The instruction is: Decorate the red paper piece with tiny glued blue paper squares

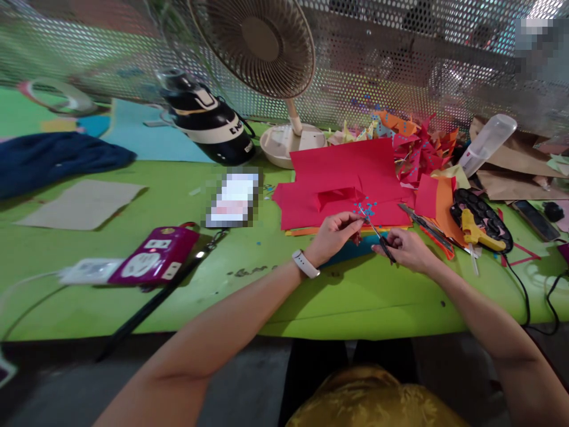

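Note:
My right hand (406, 249) is closed round the dark handles of a pair of scissors (383, 242). Their thin blades point up and left, to the fingertips of my left hand (340, 234). That hand wears a white wristband (306, 264), and its thumb and fingers are pinched together. What they hold is too small to make out. Just beyond the fingertips, small blue bits (367, 209) lie scattered on red paper sheets (342, 166). Under both wrists a blue paper piece (351, 252) shows at the table's edge side of the stack.
A fan (262, 44) and a black flask (208, 118) stand behind. To the right lie a cutter (429, 230), a yellow glue gun (482, 234) on a black tray, and crumpled paper scraps (422, 148). A phone (235, 197) and purple power strip (155, 255) lie left on the green table.

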Available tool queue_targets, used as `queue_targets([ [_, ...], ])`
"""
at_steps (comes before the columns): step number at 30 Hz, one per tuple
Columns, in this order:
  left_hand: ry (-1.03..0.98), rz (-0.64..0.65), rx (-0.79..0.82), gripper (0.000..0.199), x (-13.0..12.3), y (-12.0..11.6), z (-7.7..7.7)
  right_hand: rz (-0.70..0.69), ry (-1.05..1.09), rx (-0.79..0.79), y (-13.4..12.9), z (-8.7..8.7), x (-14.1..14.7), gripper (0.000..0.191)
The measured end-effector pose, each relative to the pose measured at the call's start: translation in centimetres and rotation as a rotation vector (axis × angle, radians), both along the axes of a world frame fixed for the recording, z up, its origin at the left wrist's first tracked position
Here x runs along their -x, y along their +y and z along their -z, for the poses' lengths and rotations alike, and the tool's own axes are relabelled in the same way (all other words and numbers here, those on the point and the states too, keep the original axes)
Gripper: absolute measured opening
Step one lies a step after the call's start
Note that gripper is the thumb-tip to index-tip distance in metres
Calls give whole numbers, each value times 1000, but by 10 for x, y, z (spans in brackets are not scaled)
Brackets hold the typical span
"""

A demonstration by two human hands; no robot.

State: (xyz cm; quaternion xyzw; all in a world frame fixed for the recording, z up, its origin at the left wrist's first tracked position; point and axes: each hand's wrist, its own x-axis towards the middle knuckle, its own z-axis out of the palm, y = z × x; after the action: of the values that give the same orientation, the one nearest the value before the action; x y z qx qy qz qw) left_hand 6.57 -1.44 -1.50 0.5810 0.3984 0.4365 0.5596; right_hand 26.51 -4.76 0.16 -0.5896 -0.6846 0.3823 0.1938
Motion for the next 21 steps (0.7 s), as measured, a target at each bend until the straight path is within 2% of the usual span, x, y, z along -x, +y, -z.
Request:
queue_targets([
  [21, -10, 12, 18, 16, 0, 1, 1, 8, -5, 3, 0, 1, 0, 46],
])
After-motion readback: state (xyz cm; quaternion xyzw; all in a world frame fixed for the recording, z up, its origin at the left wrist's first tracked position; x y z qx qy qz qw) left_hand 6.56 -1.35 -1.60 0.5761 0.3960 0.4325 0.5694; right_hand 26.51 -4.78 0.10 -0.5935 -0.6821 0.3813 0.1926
